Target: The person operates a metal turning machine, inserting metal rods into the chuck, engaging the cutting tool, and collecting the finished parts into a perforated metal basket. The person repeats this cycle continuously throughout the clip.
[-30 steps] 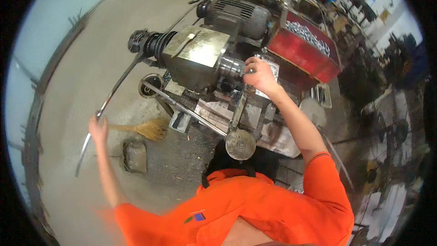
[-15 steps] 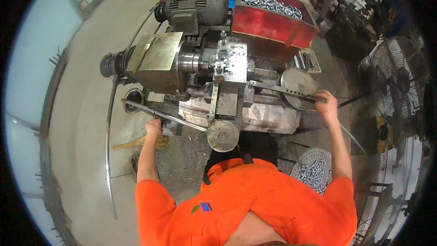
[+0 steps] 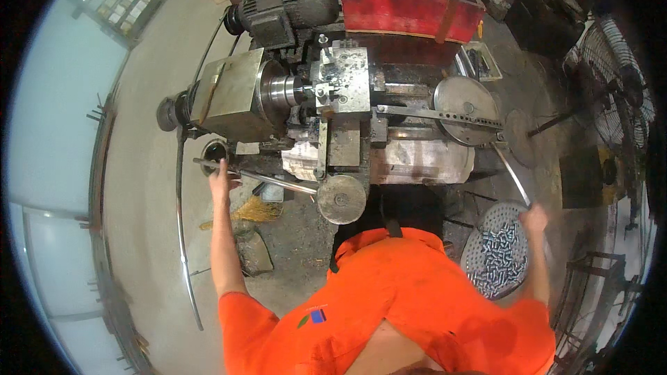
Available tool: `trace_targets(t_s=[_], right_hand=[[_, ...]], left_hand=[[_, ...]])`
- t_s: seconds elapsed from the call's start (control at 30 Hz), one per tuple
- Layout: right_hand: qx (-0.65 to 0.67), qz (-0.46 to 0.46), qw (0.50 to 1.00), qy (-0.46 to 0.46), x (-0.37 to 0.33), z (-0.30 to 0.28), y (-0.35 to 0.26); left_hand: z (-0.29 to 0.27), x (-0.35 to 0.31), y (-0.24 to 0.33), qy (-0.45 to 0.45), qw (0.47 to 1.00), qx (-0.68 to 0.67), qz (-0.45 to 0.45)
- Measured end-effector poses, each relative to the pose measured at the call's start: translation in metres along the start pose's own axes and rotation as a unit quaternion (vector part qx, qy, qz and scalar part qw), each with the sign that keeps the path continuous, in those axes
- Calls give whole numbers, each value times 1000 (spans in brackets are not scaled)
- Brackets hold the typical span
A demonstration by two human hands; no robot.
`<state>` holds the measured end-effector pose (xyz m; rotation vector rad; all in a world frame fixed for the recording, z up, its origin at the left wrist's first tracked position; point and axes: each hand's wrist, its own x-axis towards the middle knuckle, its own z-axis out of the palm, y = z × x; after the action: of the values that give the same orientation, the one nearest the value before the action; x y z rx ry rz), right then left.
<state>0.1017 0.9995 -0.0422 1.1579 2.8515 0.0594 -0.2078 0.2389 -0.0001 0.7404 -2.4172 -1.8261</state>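
My left hand (image 3: 220,182) is at the dark outer end of a long metal lever (image 3: 278,181), its thumb across the bar and its fingers curled below. This lever runs to a round metal disc (image 3: 341,199) in front of the lathe-like machine (image 3: 236,96). At the right, my right hand (image 3: 533,219) is closed round the lower end of a second lever rod (image 3: 513,175). That rod slants up to a perforated flat bar (image 3: 445,117) lying over a larger round plate (image 3: 467,101). The tool block (image 3: 345,80) sits beside the spindle (image 3: 283,90); any workpiece there is too small to make out.
A red bin (image 3: 410,14) of small shiny metal parts stands behind the machine, beside an electric motor (image 3: 288,3). Under my right forearm is a perforated grey basket (image 3: 474,257) with similar parts. A straw broom (image 3: 253,211) lies at left; a fan (image 3: 611,76) stands at far right.
My left hand has moved up onto the lever's end. My right hand has left the perforated bar and come down onto the end of the right lever rod. The view has shifted slightly.
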Motion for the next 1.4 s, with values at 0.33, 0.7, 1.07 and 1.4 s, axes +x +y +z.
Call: trace_targets(t_s=[0.33, 0.7, 1.07, 1.4], right_hand=[[496, 56, 860, -109, -137, -4, -104], [344, 2, 937, -55, -101, 2, -62], [-72, 74, 969, 226, 134, -3, -19], [277, -118, 951, 73, -25, 39, -121]], left_hand=[[36, 16, -20, 62, 992, -75, 85], [7, 30, -19, -11, 994, 105, -25], [0, 35, -35, -99, 993, -56, -30], [27, 33, -130, -96, 772, 603, 177]])
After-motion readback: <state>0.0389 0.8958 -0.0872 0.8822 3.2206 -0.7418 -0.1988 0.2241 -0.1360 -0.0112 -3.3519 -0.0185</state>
